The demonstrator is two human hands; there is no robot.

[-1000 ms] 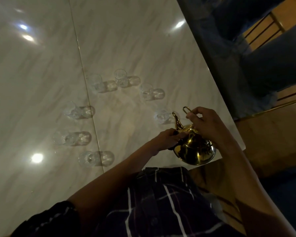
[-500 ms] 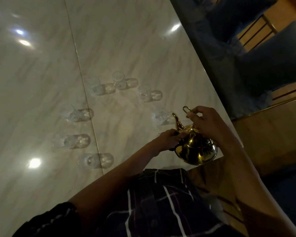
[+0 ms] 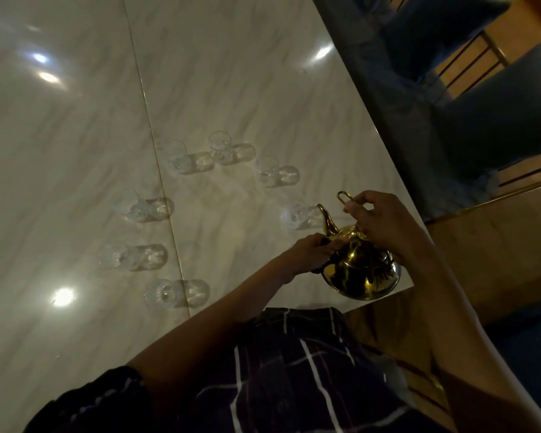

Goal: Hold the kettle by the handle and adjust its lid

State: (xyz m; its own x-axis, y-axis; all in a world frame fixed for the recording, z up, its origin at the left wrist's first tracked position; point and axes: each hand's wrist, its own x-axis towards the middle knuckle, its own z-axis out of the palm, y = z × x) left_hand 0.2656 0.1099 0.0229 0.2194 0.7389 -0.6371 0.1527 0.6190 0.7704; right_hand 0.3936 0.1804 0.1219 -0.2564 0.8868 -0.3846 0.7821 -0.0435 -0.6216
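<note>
The gold teapot (image 3: 361,270) sits at the near right corner of the marble table (image 3: 231,73), close to both edges, spout toward the nearest glass (image 3: 295,216). The left hand (image 3: 310,253) grips its dark side handle; the right hand (image 3: 384,223) pinches the wire loop (image 3: 345,196) above the lid. Seven clear glasses curve leftward; whether anything is in them cannot be told. Bare marble lies beyond.

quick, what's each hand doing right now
Left hand: curled round the dark handle of the gold teapot.
Right hand: pinching the teapot's wire loop at the top.
</note>
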